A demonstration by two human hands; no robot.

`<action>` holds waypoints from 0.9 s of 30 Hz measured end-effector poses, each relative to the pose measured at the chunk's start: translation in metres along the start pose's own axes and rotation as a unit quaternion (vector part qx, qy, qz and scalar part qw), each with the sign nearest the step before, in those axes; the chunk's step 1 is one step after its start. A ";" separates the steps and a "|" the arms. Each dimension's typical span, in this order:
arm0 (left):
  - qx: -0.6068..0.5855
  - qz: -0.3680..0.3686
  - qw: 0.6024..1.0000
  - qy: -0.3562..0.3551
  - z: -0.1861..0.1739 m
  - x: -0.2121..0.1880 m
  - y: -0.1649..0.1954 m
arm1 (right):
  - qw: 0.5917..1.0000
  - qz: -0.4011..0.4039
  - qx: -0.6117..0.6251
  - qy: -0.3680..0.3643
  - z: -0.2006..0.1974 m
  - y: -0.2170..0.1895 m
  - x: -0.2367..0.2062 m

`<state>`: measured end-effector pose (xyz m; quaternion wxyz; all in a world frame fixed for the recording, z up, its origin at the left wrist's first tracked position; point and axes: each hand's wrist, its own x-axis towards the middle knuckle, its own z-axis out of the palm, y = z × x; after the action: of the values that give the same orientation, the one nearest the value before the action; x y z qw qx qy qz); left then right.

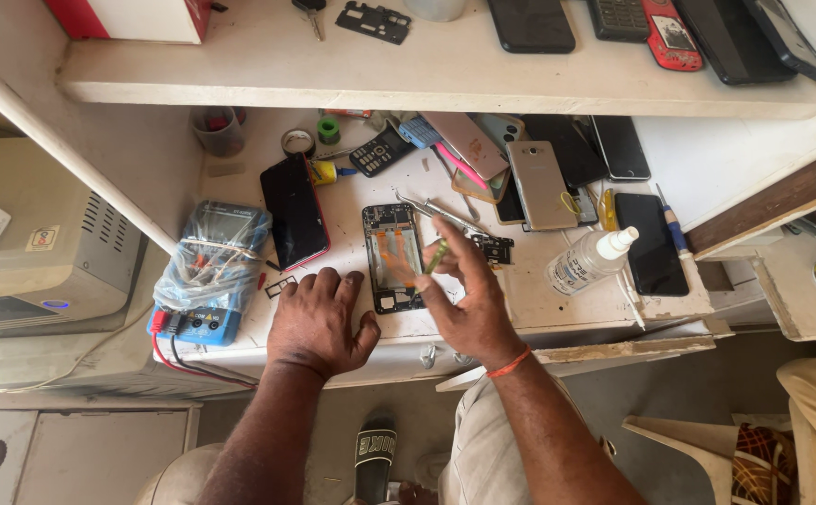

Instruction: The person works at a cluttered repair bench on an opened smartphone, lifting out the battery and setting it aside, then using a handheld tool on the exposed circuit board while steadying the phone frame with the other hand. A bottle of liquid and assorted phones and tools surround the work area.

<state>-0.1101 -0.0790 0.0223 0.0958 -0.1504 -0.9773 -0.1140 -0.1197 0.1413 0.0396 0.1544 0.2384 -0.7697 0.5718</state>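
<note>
At the far left edge of the white worktop sits a blue multimeter wrapped in clear plastic, its red and black leads hanging over the front lip. Beside it lies a black smartphone with a red rim. My left hand rests flat, palm down, fingers loosely curled and holding nothing, close to the front edge; a small bare patch lies between it and the multimeter. Just to its right lies the opened phone frame with exposed boards and orange strips, near the edge. My right hand hovers over its right side, pinching a thin green-handled tool between thumb and fingertips. Further right stands a tilted clear spray bottle, with a black phone beyond it near the worktop's right edge.
</note>
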 end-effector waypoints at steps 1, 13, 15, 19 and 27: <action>-0.004 0.000 1.000 0.002 0.000 0.000 0.000 | 1.000 -0.010 -0.030 0.003 0.001 -0.001 -0.001; -0.003 -0.002 1.000 0.001 0.001 0.001 -0.001 | 0.999 0.039 0.033 0.003 0.002 -0.006 0.000; -0.004 0.004 1.000 0.010 0.001 0.000 0.000 | 1.000 0.012 0.017 -0.001 0.002 -0.006 -0.001; -0.012 -0.002 1.000 0.002 0.002 0.000 -0.001 | 1.000 0.004 -0.010 0.006 0.004 -0.006 -0.001; -0.012 0.002 1.000 0.010 0.002 -0.001 -0.001 | 0.998 0.004 -0.062 0.029 0.002 -0.005 0.000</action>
<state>-0.1102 -0.0794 0.0197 0.1042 -0.1524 -0.9746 -0.1266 -0.1169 0.1383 0.0425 0.1890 0.2083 -0.8001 0.5299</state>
